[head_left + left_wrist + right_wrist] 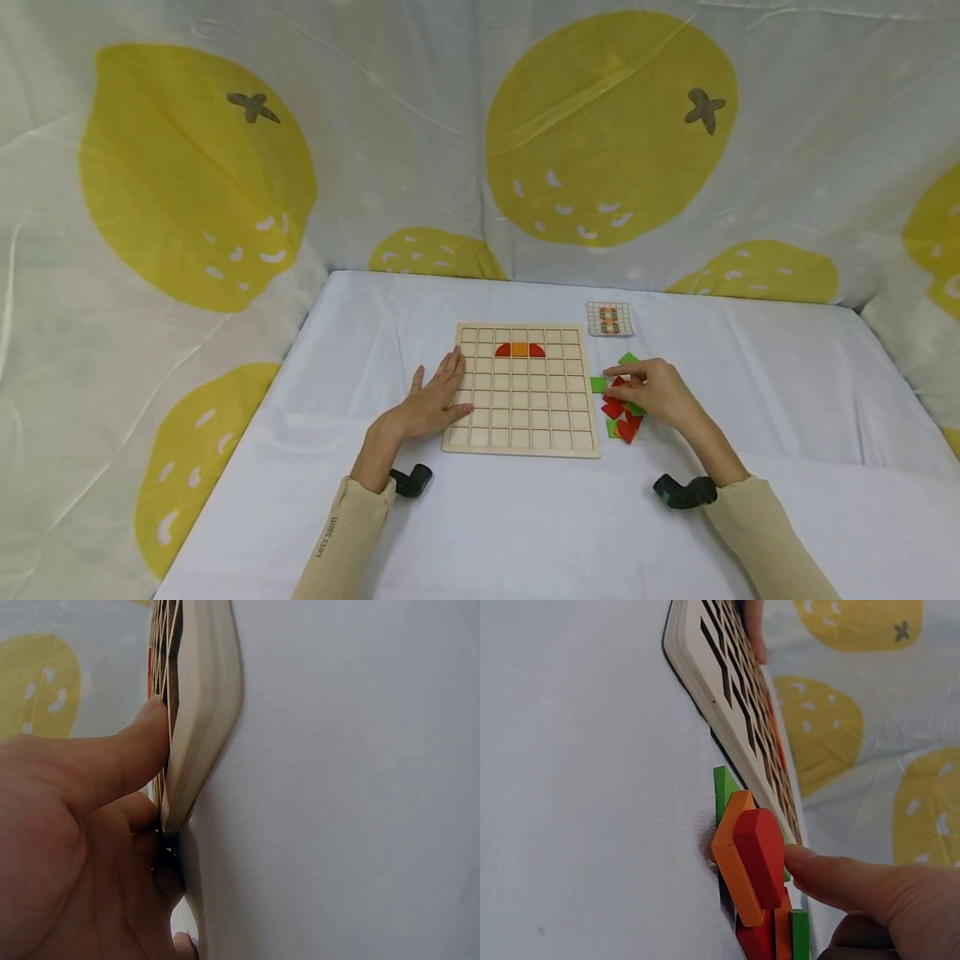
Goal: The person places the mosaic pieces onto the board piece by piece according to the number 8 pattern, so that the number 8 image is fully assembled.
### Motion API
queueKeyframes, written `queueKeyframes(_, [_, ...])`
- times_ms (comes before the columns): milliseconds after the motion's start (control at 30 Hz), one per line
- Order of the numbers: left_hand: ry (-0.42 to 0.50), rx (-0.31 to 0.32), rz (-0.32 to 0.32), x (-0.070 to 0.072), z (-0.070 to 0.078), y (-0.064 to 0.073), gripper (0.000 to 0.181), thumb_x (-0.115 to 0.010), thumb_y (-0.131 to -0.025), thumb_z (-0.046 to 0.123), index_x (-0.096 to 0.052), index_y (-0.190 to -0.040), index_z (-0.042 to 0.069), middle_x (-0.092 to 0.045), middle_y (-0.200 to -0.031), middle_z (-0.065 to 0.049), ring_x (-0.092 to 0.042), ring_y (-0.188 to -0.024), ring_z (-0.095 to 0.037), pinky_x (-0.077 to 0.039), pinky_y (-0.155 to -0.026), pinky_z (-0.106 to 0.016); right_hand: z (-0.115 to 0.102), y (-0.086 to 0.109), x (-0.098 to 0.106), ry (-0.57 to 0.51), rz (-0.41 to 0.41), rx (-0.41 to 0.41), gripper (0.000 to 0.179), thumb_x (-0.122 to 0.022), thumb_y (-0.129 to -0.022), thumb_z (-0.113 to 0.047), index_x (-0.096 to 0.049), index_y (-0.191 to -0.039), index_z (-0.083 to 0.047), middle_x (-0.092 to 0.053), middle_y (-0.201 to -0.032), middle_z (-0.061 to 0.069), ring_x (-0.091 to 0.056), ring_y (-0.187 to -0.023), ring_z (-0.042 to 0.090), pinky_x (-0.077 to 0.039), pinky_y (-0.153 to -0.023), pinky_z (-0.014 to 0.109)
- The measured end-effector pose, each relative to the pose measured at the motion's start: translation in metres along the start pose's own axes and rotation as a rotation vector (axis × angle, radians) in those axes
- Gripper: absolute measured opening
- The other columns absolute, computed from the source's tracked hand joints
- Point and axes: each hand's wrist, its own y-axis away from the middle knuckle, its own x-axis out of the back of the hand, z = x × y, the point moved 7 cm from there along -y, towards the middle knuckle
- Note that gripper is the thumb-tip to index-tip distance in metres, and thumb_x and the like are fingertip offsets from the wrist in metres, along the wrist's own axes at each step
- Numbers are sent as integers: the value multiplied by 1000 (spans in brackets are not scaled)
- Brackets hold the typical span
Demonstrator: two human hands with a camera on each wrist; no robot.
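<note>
In the head view, a light wooden grid board (519, 443) lies on the white cloth. Two red rounded pieces (503, 350) flank an orange square (519, 349) in one of its upper rows. My left hand (427, 406) rests along the board's left edge, fingers extended, its thumb (135, 754) over the rim. To the right of the board, my right hand (660, 392) reaches over a pile of red, green and orange pieces (627, 429). Its thumb and forefinger are apart there. The right wrist view shows a fingertip (799, 857) close beside a red piece (760, 855) lying on an orange one (731, 851).
A small card (611, 319) with a printed grid pattern lies behind the pile, near the board's upper right corner. One green square (598, 384) sits against the board's right edge. A lemon-print cloth (420, 150) hangs behind the table.
</note>
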Motion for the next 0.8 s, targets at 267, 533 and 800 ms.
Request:
queueKeyframes(267, [8, -8, 10, -1, -3, -1, 88, -51, -108, 39, 6, -164, 2, 16, -174, -8, 9, -163, -29, 15, -125, -64, 1, -1, -3, 20, 4, 8, 33, -85, -87, -24, -80, -116, -7, -39, -60, -3, -41, -59, 15, -28, -51, 23])
queueKeyframes(533, [1, -1, -6, 0, 0, 0, 88, -51, -108, 38, 6, -164, 2, 17, -174, -9, 10, -163, -30, 16, -125, -63, -1, 0, -6, 26, 37, -6, 35, -85, -87, -23, -79, -116, -5, -38, -59, -2, -42, -58, 16, -29, -49, 22])
queueKeyframes(800, [-5, -1, 7, -1, -2, -1, 88, -51, -108, 39, 6, -164, 2, 16, -174, -9, 9, -163, -30, 16, -125, -63, -2, -4, -5, 36, 108, 0, 33, -85, -87, -21, -79, -115, -4, -40, -57, -1, -41, -55, 16, -27, -48, 22])
